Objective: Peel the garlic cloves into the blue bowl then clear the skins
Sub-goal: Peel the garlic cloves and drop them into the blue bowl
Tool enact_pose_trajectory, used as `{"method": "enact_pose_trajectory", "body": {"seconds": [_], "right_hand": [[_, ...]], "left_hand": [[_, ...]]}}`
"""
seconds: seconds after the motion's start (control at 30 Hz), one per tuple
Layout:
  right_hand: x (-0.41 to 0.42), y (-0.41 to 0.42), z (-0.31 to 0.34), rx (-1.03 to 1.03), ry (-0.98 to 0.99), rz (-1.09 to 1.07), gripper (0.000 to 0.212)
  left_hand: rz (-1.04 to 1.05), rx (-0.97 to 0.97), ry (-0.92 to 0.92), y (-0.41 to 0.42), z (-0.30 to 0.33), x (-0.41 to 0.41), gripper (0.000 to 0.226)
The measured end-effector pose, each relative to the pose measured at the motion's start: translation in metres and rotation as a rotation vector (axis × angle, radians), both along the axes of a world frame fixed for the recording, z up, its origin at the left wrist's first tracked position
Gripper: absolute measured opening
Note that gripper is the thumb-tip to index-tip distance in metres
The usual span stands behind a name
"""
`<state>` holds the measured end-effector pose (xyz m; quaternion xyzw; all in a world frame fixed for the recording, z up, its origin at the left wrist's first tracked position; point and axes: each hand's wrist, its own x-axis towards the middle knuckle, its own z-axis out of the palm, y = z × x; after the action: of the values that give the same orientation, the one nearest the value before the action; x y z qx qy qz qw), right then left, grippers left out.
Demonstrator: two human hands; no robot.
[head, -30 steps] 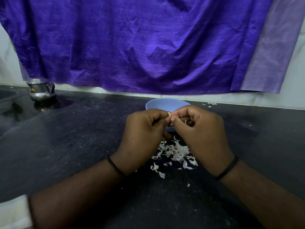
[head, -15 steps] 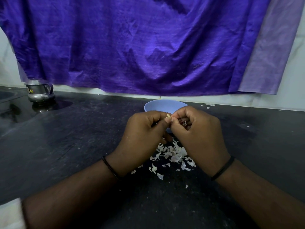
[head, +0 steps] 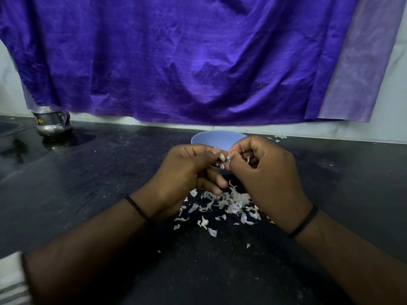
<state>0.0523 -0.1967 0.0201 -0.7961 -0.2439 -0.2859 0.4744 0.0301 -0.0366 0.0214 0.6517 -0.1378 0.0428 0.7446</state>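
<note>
Left hand (head: 185,172) pinches a small garlic clove (head: 222,157) at its fingertips, just in front of the blue bowl (head: 217,138), other fingers curled; right hand (head: 264,175) has its fingers curled too, thumb and forefinger pinching the clove's skin right beside the left fingertips, with a flake stuck inside its curled fingers. Loose skins (head: 224,201) lie piled on the dark counter (head: 88,183) below and between the hands, near side of the bowl, a few more scattered far right by the wall. Steel pot (head: 51,123) sits far left; purple cloth (head: 187,58) hangs behind.
</note>
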Motion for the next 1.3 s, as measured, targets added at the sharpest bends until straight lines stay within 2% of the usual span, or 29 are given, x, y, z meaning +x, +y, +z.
{"method": "enact_pose_trajectory", "body": {"seconds": [0.2, 0.47, 0.67, 1.07, 1.2, 1.3], "right_hand": [[-0.0013, -0.0035, 0.0011, 0.013, 0.013, 0.054, 0.007], [-0.0022, -0.0019, -0.0024, -0.147, -0.236, -0.046, 0.003], [-0.0022, -0.0017, -0.0021, -0.192, -0.272, -0.079, 0.005], [-0.0022, 0.0014, -0.0014, -0.259, -0.268, -0.063, 0.005], [-0.0019, 0.0, 0.0021, -0.223, -0.166, -0.019, 0.004], [-0.0013, -0.0026, 0.0032, -0.14, -0.04, 0.037, 0.01]], "left_hand": [[0.01, -0.012, 0.012, 0.0007, -0.0008, 0.0015, 0.023], [0.156, 0.035, -0.058, -0.0031, -0.0028, -0.0009, 0.028], [0.187, 0.092, -0.104, -0.0069, -0.0032, -0.0027, 0.028], [0.159, 0.12, -0.143, -0.0058, -0.0072, -0.0043, 0.022], [0.099, 0.074, -0.111, -0.005, -0.0059, -0.0042, 0.024], [0.04, 0.036, -0.066, -0.0031, -0.0045, -0.0022, 0.024]]}}
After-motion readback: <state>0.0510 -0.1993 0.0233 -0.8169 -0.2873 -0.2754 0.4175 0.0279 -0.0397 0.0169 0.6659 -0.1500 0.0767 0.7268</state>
